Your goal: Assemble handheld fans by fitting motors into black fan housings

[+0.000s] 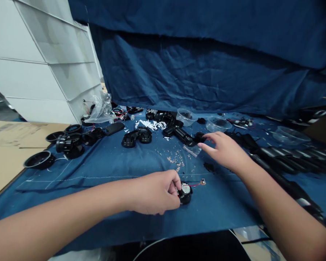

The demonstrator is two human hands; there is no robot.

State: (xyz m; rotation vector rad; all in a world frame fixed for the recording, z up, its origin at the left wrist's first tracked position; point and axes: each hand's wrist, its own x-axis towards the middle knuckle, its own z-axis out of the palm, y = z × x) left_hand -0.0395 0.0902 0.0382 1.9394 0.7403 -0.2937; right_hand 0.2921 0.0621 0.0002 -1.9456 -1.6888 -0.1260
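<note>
Near the table's front edge, my left hand (161, 192) is closed, its curled fingers at the near side of a small black round housing (187, 198). A silver motor-like disc (186, 188) sits in that housing, and a red wire runs from it to a tiny circuit board (203, 182) lying on the cloth. What exactly the fingertips pinch is partly hidden. Farther back on the right, my right hand (222, 150) reaches out with thumb and fingers apart. Its fingertips are beside a black round part (199, 137) and above a small clear plastic bag (192, 149); contact cannot be made out.
Loose screws (178, 159) lie scattered mid-table, with a pile of small white pieces (153, 125) behind. Black round cups (39, 160) stand left; rows of black casings (290, 157) lie right. Clear tubs (218, 124) and a blue curtain (195, 72) are at the back.
</note>
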